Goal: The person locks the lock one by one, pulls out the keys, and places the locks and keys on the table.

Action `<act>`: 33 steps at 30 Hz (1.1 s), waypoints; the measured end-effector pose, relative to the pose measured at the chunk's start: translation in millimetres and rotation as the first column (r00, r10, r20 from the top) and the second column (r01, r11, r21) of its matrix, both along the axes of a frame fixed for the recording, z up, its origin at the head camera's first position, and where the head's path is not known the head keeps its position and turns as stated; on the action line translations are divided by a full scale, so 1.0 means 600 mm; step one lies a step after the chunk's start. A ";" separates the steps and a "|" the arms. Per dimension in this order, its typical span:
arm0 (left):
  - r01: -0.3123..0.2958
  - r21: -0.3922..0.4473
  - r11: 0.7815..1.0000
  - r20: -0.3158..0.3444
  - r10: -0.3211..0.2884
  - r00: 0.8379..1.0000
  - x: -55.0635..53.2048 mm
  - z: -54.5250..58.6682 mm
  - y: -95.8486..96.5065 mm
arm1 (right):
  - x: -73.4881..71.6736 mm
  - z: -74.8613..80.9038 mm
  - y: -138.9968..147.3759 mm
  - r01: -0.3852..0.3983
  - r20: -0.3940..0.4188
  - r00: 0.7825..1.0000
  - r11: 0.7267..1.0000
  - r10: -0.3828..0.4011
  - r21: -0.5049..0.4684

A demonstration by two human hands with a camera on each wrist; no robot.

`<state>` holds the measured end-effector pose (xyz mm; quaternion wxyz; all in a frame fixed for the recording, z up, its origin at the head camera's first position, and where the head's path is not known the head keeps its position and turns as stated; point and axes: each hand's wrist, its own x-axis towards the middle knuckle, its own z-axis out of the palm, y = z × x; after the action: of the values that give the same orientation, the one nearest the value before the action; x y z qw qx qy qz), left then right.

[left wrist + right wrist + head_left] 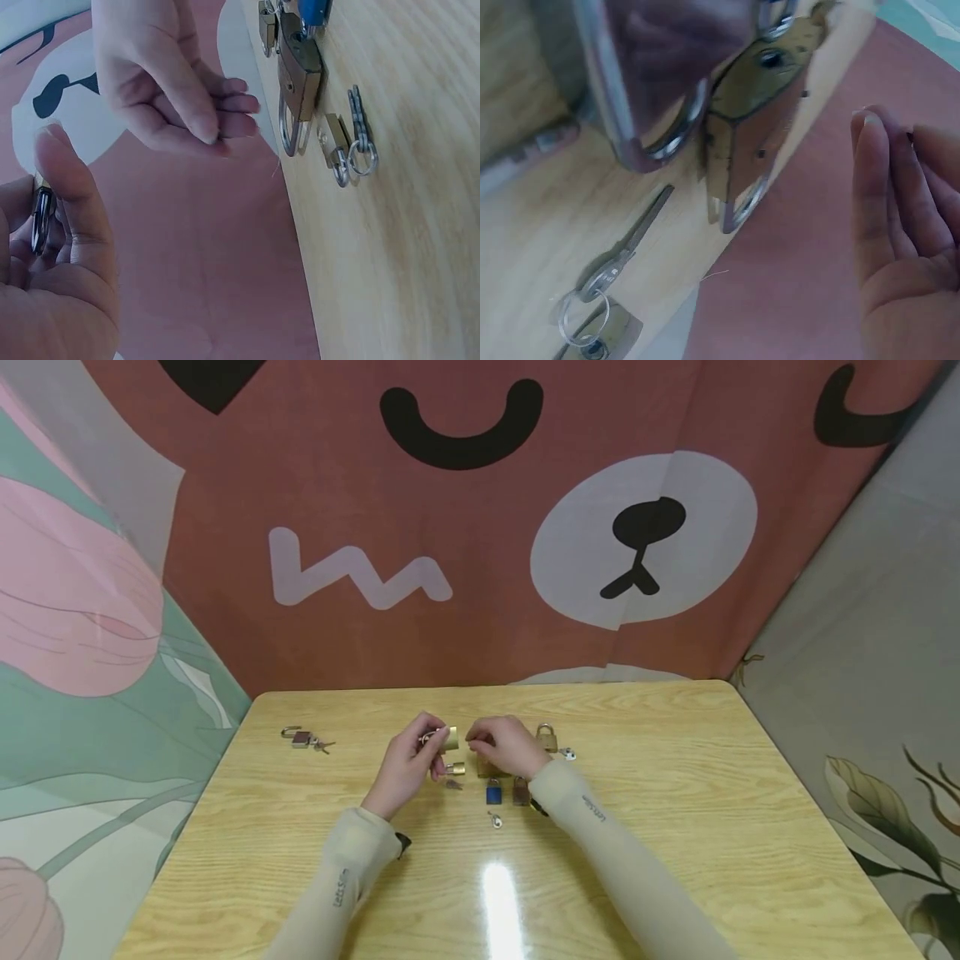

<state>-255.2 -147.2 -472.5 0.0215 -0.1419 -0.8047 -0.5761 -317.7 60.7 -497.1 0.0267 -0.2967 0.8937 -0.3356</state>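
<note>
My left hand (405, 760) holds a brass padlock (452, 738) above the table, thumb and fingers around its shackle end. In the left wrist view the padlock's dark shackle (42, 217) shows between the fingers. My right hand (506, 743) hovers just right of it, thumb and forefinger pinched on a small dark thing (217, 140), too little visible to name. Beneath the hands lie a small brass padlock (455, 769) with keys (453, 785) and a large brass padlock (489, 768), partly covered by the right hand. A blue padlock (493, 792) and a brown padlock (521, 791) are nearer.
On the wooden table (225, 860), an open padlock (302, 740) with keys (323, 746) lies far left. Behind the right hand sits another brass padlock (546, 740), keys (568, 753) beside it. More keys (496, 820) lie in front of the blue padlock. A printed curtain (360, 643) hangs behind.
</note>
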 end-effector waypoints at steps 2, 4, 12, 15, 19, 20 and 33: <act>0.000 0.001 1.000 0.005 0.000 1.000 -0.002 -0.002 -0.001 | -0.006 -0.005 -0.009 -0.010 -0.026 1.000 0.999 0.012 0.045; -0.004 -0.001 1.000 0.010 0.004 1.000 -0.003 -0.004 -0.003 | -0.011 -0.009 -0.016 -0.015 -0.046 0.999 0.995 0.020 0.095; -0.014 -0.015 1.000 0.031 0.015 0.999 -0.010 -0.011 -0.006 | -0.014 -0.019 -0.022 0.003 -0.190 0.980 0.953 0.057 0.302; -0.020 -0.015 1.000 0.048 0.021 0.999 -0.013 -0.016 -0.008 | -0.012 -0.020 -0.020 0.017 -0.202 0.978 0.942 0.054 0.336; -0.028 -0.003 1.000 0.069 0.028 0.997 -0.019 -0.024 -0.010 | -0.011 -0.022 -0.016 0.016 -0.177 0.983 0.928 0.054 0.372; -0.030 0.000 1.000 0.074 0.029 0.997 -0.021 -0.026 -0.010 | -0.011 -0.022 -0.015 0.015 -0.171 0.984 0.926 0.053 0.377; -0.026 0.010 1.000 0.173 0.024 0.985 -0.044 -0.044 -0.018 | -0.006 -0.005 -0.010 -0.018 -0.053 0.998 0.997 0.022 0.081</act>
<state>-281.8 -158.0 -499.0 -0.0404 -0.0810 -0.8015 -0.5910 -321.4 54.7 -499.9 0.0179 -0.3132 0.9038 -0.2912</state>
